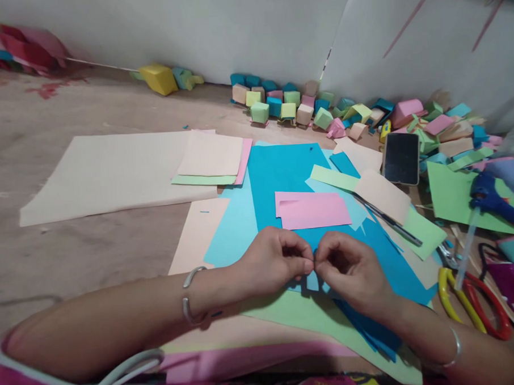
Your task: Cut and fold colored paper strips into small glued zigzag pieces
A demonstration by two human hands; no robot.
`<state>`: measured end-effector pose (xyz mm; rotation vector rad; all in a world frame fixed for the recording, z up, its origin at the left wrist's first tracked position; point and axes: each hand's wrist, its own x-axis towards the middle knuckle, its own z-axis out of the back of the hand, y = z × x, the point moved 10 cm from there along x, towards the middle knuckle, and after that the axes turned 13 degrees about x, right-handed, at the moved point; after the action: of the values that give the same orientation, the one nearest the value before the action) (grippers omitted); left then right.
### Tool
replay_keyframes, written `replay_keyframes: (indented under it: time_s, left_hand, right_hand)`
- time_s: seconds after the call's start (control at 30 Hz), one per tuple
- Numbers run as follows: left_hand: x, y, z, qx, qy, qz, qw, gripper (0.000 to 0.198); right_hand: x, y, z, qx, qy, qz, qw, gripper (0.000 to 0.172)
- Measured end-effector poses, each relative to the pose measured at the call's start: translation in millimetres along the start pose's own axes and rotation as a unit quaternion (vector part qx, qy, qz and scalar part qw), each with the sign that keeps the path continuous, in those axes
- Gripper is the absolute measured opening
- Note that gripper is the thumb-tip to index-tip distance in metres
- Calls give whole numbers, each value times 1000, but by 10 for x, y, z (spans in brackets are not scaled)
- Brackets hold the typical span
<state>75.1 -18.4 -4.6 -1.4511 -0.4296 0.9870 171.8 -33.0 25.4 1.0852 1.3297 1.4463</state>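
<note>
Muted, diffuse light, dim grey wall (211, 30), soft shadows, smeary blur toward the outer edges.

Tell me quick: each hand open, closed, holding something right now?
Left hand: closed in a pinch; anything held can't be made out.
Right hand: also pinched closed; anything held can't be made out.

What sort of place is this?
It looks like a papercraft workspace, though home or workshop I can't tell. Layered coloured paper sheets are spread out, small folded paper blocks line the wall, and scissors lie near what seems a glue gun.
</note>
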Motion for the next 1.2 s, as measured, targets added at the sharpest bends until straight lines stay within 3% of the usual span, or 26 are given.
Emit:
replay_keyframes:
  time_s: [0.07,0.17,0.27,0.37,0.53,0.73,0.87,1.2]
  left_hand:
    - [12,108,-51,-96,27,46,994,9]
    - [21,184,-39,-190,17,78,979,22]
    - [12,223,-10,-215,-4,99,972,25]
    - [3,233,4,-221,-19,104,970,25]
    - [15,238,-8,-220,-26,93,971,23]
    - [30,179,32,-168,-37,64,983,16]
    - [35,140,56,-136,-42,58,988,12]
    - [7,55,27,-110,-37,32,993,12]
  right_hand:
    - [33,-4,20,8,17,3,1000,9]
    - [24,149,-7,-72,61,108,990,19]
    - [-79,310,-107,-199,95,230,948,28]
    - [-113,347,-128,-253,87,257,929,23]
    - [-36,283,-4,-219,31,201,954,13]
    - [26,-4,139,-68,-25,64,995,6]
    - [31,-126,173,8,-51,-3,999,11]
    - [36,-218,178,80,-66,-87,991,15]
